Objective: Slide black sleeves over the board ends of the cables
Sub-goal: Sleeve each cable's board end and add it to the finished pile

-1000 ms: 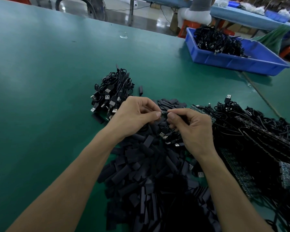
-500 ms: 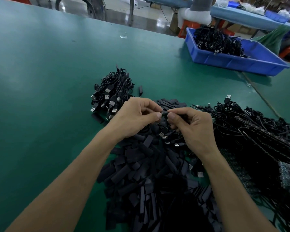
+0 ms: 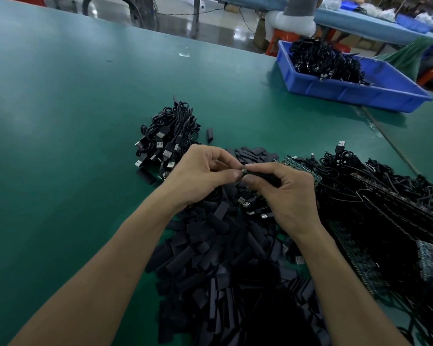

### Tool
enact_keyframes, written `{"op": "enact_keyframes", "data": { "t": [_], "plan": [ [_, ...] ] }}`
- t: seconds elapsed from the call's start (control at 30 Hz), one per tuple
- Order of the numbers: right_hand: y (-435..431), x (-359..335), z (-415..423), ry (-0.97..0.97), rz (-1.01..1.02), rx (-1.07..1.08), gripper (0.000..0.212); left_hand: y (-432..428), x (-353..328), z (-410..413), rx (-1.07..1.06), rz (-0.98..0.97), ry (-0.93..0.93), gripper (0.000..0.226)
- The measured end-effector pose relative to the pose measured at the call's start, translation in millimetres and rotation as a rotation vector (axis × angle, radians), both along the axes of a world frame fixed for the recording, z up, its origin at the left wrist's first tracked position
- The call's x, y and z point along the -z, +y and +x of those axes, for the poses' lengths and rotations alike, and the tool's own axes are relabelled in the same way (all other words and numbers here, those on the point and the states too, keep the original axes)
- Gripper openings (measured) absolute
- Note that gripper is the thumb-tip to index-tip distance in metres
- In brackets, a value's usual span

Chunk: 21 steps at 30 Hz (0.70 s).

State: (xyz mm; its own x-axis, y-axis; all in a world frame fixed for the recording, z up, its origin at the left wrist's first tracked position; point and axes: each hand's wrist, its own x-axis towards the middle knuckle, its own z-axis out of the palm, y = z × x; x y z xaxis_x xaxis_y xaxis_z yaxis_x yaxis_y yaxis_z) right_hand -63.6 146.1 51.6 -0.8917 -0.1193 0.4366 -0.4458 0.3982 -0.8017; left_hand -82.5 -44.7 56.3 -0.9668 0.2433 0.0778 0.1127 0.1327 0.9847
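Both hands meet above a heap of loose black sleeves (image 3: 225,265) on the green table (image 3: 60,146). My right hand (image 3: 285,196) pinches a black sleeve (image 3: 258,174) between thumb and forefinger, its open end pointing left. My left hand (image 3: 203,173) pinches the small cable end right at that opening; fingers hide most of it. A tangle of black cables with green circuit boards (image 3: 375,211) lies to the right. A pile of cables with USB plugs (image 3: 168,138) sits behind my left hand.
A blue bin (image 3: 375,91) holding more black cables stands at the back right. One stray sleeve (image 3: 209,134) lies beside the USB pile. The table's far edge runs along the top, with stools and another bench beyond it.
My two hands stay pressed together at the same spot; the fingers have shifted only slightly around the sleeve.
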Motion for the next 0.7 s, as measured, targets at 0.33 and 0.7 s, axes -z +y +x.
{"op": "enact_keyframes", "data": {
  "t": [0.33,0.7],
  "plan": [
    [0.0,-0.9,0.8,-0.067,-0.064,-0.063,0.032,0.7,-1.0,1.5,0.015,-0.019,0.006,0.019],
    [1.5,-8.3,1.0,-0.113,-0.065,-0.072,0.022,0.2,-3.0,3.9,0.002,0.037,-0.038,0.018]
  ]
}}
